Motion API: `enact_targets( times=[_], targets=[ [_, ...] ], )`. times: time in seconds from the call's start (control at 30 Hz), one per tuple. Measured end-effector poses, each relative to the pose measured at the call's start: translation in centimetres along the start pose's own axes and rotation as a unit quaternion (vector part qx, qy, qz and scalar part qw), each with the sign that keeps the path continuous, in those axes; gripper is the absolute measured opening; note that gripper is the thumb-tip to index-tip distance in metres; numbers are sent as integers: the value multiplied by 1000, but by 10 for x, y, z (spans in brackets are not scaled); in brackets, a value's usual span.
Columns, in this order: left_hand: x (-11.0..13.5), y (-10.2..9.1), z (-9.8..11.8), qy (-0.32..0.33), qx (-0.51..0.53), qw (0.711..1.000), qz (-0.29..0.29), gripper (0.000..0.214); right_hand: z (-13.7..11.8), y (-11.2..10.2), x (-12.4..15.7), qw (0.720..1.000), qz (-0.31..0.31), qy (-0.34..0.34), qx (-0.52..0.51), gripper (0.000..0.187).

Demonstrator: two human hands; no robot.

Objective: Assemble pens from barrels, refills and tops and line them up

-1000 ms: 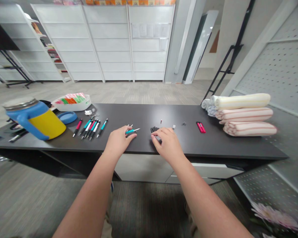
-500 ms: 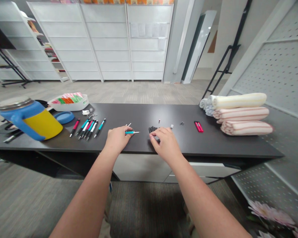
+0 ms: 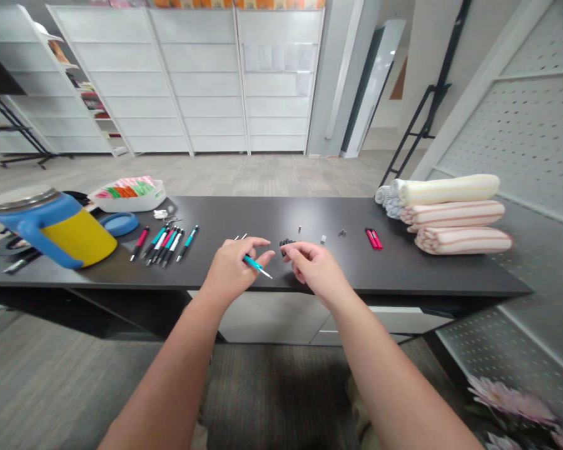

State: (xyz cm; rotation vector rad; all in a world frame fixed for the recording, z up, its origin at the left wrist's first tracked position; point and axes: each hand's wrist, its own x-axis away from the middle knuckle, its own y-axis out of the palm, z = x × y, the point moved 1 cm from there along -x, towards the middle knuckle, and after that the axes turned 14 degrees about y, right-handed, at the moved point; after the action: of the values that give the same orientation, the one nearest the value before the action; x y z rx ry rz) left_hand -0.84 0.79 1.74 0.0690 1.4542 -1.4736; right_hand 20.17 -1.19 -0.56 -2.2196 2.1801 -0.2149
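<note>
My left hand [image 3: 228,270] holds a teal pen barrel [image 3: 253,262] against its palm, a thin white refill poking out of the tip end toward the lower right. Its thumb and index finger are spread apart. My right hand [image 3: 318,270] is closed in a pinch just right of several short black rubber pen grips [image 3: 285,242] on the desk; whatever its fingertips hold is too small to make out. Beyond the left hand lie thin white refills [image 3: 241,237], partly hidden by it. A small metal piece [image 3: 299,229] and a clear piece [image 3: 323,239] lie past the right hand.
Assembled pens [image 3: 163,245] lie in a row on the dark desk [image 3: 263,212], left of my hands. A blue-yellow mug [image 3: 70,228], blue lid [image 3: 119,223] and white basket [image 3: 143,200] stand farther left. To the right are red barrels [image 3: 374,239], tiny springs [image 3: 342,233] and rolled towels [image 3: 460,215].
My left hand has moved right and toward me, its thumb and index finger spreading, and the teal barrel now tilts down. My right hand's fingers have drawn together in a pinch.
</note>
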Motion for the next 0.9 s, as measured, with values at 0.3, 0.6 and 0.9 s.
enact_targets(
  times=[0.3, 0.6, 0.9],
  targets=[
    [-1, 15, 23, 32, 44, 996, -67, 24, -5, -2, 6, 962, -143, 156, -173, 45],
    [3, 14, 6, -54, 71, 992, -88, 35, 5, -7, -6, 982, 17, 39, -185, 41],
    [3, 20, -4, -27, -87, 984, -156, 31, 4, -4, -7, 987, 75, -21, -138, 37]
  ],
)
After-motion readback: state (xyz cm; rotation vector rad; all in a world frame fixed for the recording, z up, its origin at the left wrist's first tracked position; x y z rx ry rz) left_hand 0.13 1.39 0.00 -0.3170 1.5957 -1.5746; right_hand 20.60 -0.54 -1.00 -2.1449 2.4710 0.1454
